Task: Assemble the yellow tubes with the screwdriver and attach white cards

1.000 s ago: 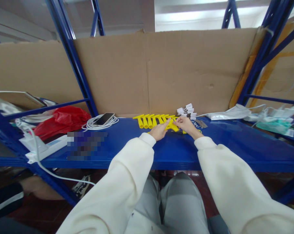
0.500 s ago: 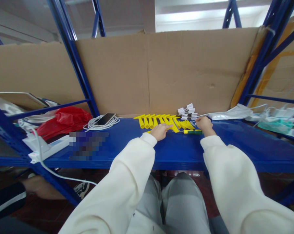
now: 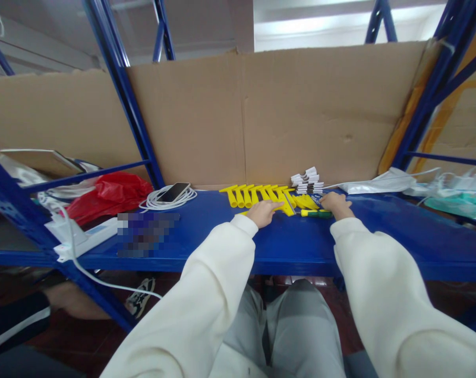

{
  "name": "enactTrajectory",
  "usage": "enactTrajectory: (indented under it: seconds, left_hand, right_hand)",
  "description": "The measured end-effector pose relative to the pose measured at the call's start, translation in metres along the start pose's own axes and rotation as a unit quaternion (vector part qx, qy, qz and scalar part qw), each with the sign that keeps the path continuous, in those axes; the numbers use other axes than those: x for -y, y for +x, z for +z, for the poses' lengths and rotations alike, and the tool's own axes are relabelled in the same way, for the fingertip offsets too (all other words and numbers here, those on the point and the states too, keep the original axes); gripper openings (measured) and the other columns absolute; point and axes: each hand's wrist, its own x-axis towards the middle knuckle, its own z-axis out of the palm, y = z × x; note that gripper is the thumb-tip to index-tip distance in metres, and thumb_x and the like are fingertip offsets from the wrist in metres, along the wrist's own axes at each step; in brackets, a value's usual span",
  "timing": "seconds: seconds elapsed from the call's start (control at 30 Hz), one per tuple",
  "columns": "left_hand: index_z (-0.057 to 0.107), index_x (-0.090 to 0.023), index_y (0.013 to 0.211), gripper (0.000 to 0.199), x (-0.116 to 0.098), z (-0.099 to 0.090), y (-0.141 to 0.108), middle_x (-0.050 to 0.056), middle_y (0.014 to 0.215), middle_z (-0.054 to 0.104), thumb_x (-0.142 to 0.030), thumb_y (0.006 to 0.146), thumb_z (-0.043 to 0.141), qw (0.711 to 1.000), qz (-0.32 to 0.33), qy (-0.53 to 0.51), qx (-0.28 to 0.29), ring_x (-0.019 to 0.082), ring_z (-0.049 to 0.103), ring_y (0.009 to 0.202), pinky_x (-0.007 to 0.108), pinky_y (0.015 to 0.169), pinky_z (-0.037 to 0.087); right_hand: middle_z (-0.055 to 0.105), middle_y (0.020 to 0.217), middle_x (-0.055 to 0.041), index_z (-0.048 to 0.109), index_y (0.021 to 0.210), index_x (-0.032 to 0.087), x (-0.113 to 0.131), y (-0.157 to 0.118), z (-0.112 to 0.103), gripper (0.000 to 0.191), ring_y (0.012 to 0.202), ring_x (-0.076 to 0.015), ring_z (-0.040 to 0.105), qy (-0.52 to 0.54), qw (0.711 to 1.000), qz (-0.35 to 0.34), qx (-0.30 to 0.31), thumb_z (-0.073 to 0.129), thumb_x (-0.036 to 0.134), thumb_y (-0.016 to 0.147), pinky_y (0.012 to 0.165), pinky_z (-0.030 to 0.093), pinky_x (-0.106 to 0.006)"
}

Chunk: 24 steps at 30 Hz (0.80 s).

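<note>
Row laid out; one more yellow piece in hand, work apparently part-way.
The left hand (image 3: pixel 262 212) grasps a yellow T-shaped piece (image 3: pixel 287 208) low over the blue shelf (image 3: pixel 293 241), at the right end of a row of similar yellow pieces (image 3: pixel 247 197); these are judged handled already, though their completeness cannot be verified. The right hand (image 3: pixel 336 203) reaches down beyond the green-and-yellow screwdriver (image 3: pixel 316 213), fingers bent; whether they grip anything cannot be told. Left to do, by judgement: finish the grasped piece, then perhaps use the loose yellow parts (image 3: pixel 306 201) and stacked white pieces (image 3: pixel 308 188) lying behind the screwdriver. Final count unknown.
</note>
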Motion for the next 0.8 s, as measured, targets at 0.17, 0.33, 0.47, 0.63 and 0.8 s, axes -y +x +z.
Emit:
enactTrajectory:
  seconds: [0.17, 0.33, 0.47, 0.63, 0.8]
  left_hand:
    - [0.061, -0.024, 0.138, 0.046, 0.000, -0.001, 0.001, 0.009, 0.132, 0.068, -0.013, 0.095, 0.051, 1.000, 0.008, -0.015, 0.014, 0.022, 0.064, 0.121, 0.035, 0.104, 0.051]
    - [0.059, -0.024, 0.141, 0.049, -0.001, -0.002, 0.001, 0.009, 0.133, 0.067, -0.014, 0.094, 0.052, 1.000, 0.014, -0.018, 0.016, 0.022, 0.064, 0.122, 0.035, 0.105, 0.050]
    - [0.057, -0.024, 0.143, 0.050, -0.002, -0.004, 0.000, 0.008, 0.137, 0.065, -0.014, 0.094, 0.052, 1.000, 0.011, -0.018, 0.023, 0.022, 0.062, 0.124, 0.035, 0.106, 0.049]
    - [0.058, -0.025, 0.142, 0.050, -0.001, -0.001, 0.001, 0.007, 0.136, 0.066, -0.014, 0.094, 0.052, 1.000, 0.018, -0.015, 0.015, 0.022, 0.063, 0.123, 0.035, 0.105, 0.051]
    - [0.058, -0.024, 0.141, 0.050, 0.000, 0.002, 0.002, 0.006, 0.136, 0.066, -0.012, 0.093, 0.051, 1.000, 0.022, -0.013, 0.009, 0.022, 0.064, 0.123, 0.034, 0.105, 0.051]
  right_hand:
    - [0.062, 0.129, -0.0242, 0.070, 0.120, 0.014, 0.016, -0.011, -0.013, 0.038, 0.129, -0.0380, 0.050, -0.068, 0.995, 0.057, 0.056, 0.061, 0.029, 0.085, 0.101, 0.041, -0.056]
    - [0.064, 0.128, -0.0240, 0.070, 0.119, 0.016, 0.014, -0.009, -0.013, 0.038, 0.126, -0.0383, 0.054, -0.071, 0.994, 0.051, 0.059, 0.063, 0.026, 0.084, 0.100, 0.043, -0.056]
    - [0.065, 0.126, -0.0258, 0.071, 0.118, 0.014, 0.013, -0.005, -0.010, 0.038, 0.124, -0.0390, 0.057, -0.077, 0.995, 0.042, 0.054, 0.064, 0.024, 0.082, 0.098, 0.045, -0.057]
    - [0.064, 0.127, -0.0263, 0.067, 0.125, 0.012, 0.014, 0.001, -0.007, 0.051, 0.123, -0.0402, 0.058, -0.087, 0.993, 0.044, 0.072, 0.070, 0.022, 0.075, 0.095, 0.048, -0.055]
    - [0.070, 0.115, -0.0203, 0.072, 0.112, 0.018, 0.004, 0.013, -0.002, 0.046, 0.116, -0.0395, 0.062, -0.080, 0.992, 0.009, 0.092, 0.077, 0.025, 0.067, 0.091, 0.053, -0.051]
